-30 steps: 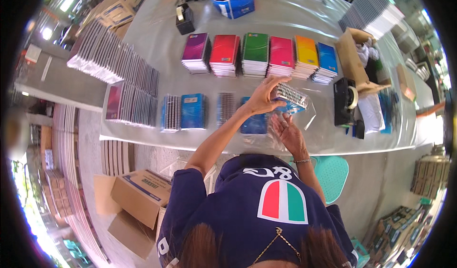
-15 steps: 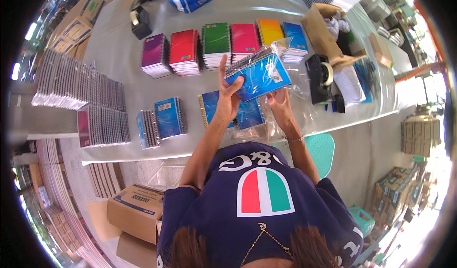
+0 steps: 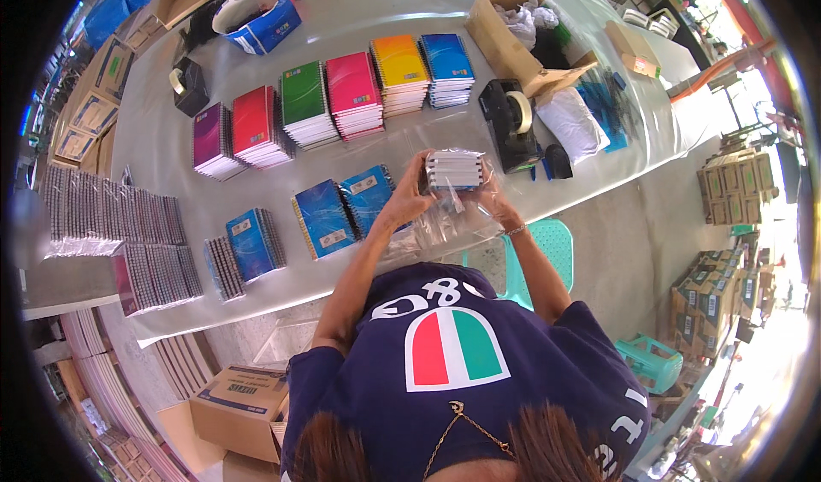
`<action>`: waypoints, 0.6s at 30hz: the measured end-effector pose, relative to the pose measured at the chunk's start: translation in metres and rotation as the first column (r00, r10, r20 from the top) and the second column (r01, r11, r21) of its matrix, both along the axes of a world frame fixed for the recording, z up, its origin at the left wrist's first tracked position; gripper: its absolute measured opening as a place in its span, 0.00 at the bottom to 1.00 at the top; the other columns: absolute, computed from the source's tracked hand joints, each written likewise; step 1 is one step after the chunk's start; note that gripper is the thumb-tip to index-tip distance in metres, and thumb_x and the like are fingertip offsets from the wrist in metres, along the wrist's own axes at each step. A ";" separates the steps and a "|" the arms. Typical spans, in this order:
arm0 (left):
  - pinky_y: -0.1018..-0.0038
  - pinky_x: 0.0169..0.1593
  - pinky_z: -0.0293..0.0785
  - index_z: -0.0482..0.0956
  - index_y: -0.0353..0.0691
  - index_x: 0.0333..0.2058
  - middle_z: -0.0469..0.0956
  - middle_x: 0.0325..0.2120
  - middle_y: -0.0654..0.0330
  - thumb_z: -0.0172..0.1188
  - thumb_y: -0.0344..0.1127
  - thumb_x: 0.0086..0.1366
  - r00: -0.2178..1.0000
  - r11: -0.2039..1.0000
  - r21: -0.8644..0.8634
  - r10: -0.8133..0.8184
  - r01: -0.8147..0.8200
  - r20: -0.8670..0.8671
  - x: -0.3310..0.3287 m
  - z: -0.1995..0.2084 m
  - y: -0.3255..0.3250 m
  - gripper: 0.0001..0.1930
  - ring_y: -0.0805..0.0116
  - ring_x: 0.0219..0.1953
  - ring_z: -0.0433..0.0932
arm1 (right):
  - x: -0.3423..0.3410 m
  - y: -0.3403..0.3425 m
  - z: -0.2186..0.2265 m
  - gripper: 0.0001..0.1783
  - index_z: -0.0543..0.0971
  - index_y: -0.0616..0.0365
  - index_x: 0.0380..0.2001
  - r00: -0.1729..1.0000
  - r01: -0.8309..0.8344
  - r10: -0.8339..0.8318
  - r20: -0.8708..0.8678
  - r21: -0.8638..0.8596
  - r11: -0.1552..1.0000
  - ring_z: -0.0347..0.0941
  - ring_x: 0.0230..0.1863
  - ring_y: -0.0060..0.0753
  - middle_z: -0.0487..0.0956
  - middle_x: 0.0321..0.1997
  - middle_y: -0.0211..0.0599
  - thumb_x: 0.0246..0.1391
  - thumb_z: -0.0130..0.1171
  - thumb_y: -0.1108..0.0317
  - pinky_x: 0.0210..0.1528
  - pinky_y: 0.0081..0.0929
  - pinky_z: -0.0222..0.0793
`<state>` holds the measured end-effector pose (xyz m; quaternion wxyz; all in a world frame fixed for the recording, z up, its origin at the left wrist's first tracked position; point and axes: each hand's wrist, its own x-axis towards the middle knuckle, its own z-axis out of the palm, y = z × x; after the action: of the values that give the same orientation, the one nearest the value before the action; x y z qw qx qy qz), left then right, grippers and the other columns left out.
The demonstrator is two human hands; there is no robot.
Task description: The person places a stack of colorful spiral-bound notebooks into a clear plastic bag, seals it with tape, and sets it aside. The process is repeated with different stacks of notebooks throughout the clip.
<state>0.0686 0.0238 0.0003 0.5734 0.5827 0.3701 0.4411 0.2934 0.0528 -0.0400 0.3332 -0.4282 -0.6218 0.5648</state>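
Between my two hands is a small stack of spiral notebooks (image 3: 454,171) in a clear plastic bag, its white page edges facing up. My left hand (image 3: 412,196) grips the stack's left side. On the right side, my right hand (image 3: 489,193) presses the stack through the plastic. Loose clear film (image 3: 440,225) hangs and lies below the stack. Just left of my left hand, two blue spiral notebooks (image 3: 323,218) lie side by side on the table, labels up. Beyond my hands stands a row of notebook piles, including pink (image 3: 354,88), yellow (image 3: 399,67) and blue (image 3: 446,63).
Wrapped notebook stacks (image 3: 111,212) stand at the table's left end, beside smaller blue bundles (image 3: 255,242). A black tape dispenser (image 3: 506,127) and an open cardboard box (image 3: 513,46) sit to the right. A green plastic stool (image 3: 547,260) is below the table edge.
The bagged notebooks have turned from blue cover showing to page edges up, and have come lower, closer to me. Both hands now hold the stack's sides. The view has shifted.
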 end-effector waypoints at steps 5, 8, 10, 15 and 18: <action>0.74 0.62 0.60 0.57 0.45 0.61 0.68 0.50 0.61 0.61 0.15 0.51 0.982 0.996 -0.040 0.084 -0.078 0.172 0.011 0.015 -0.021 0.39 0.70 0.58 0.65 | -0.015 -0.016 0.034 0.46 0.62 0.54 0.61 0.990 0.020 -0.017 -0.138 0.018 1.000 0.65 0.59 0.27 0.70 0.56 0.32 0.35 0.71 0.74 0.62 0.29 0.62; 0.74 0.60 0.63 0.58 0.44 0.60 0.68 0.49 0.62 0.60 0.14 0.51 0.965 0.973 -0.061 0.227 -0.221 0.129 0.020 0.000 -0.027 0.38 0.72 0.56 0.66 | -0.028 -0.019 0.009 0.48 0.62 0.54 0.62 0.972 0.050 -0.042 -0.230 0.028 0.998 0.65 0.60 0.25 0.71 0.57 0.29 0.34 0.65 0.86 0.64 0.28 0.62; 0.74 0.59 0.64 0.58 0.44 0.60 0.69 0.49 0.63 0.61 0.15 0.50 0.963 0.964 -0.037 0.265 -0.264 0.049 0.022 0.001 -0.026 0.39 0.72 0.55 0.67 | -0.038 -0.019 -0.008 0.46 0.62 0.54 0.63 0.956 0.079 -0.088 -0.281 -0.041 0.996 0.65 0.60 0.25 0.70 0.58 0.29 0.36 0.63 0.86 0.64 0.28 0.62; 0.72 0.61 0.63 0.56 0.44 0.63 0.68 0.52 0.61 0.65 0.19 0.48 0.948 0.948 -0.038 0.315 -0.317 -0.054 0.021 -0.005 -0.025 0.43 0.69 0.57 0.66 | -0.036 -0.006 -0.011 0.46 0.59 0.57 0.63 0.970 -0.025 0.009 -0.243 -0.062 0.998 0.62 0.62 0.30 0.66 0.60 0.34 0.37 0.65 0.80 0.64 0.32 0.59; 0.68 0.66 0.57 0.57 0.45 0.64 0.68 0.55 0.59 0.67 0.20 0.47 0.925 0.933 0.082 0.359 -0.351 -0.124 0.011 0.000 -0.022 0.45 0.67 0.63 0.61 | -0.021 0.000 0.010 0.49 0.57 0.58 0.64 0.970 -0.129 0.143 -0.195 0.083 0.988 0.57 0.67 0.36 0.62 0.63 0.39 0.36 0.68 0.76 0.67 0.35 0.55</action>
<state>0.0798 0.0016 0.0003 0.4402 0.5514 0.4949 0.5072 0.2728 0.0524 -0.0301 0.3695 -0.3138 -0.6322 0.6045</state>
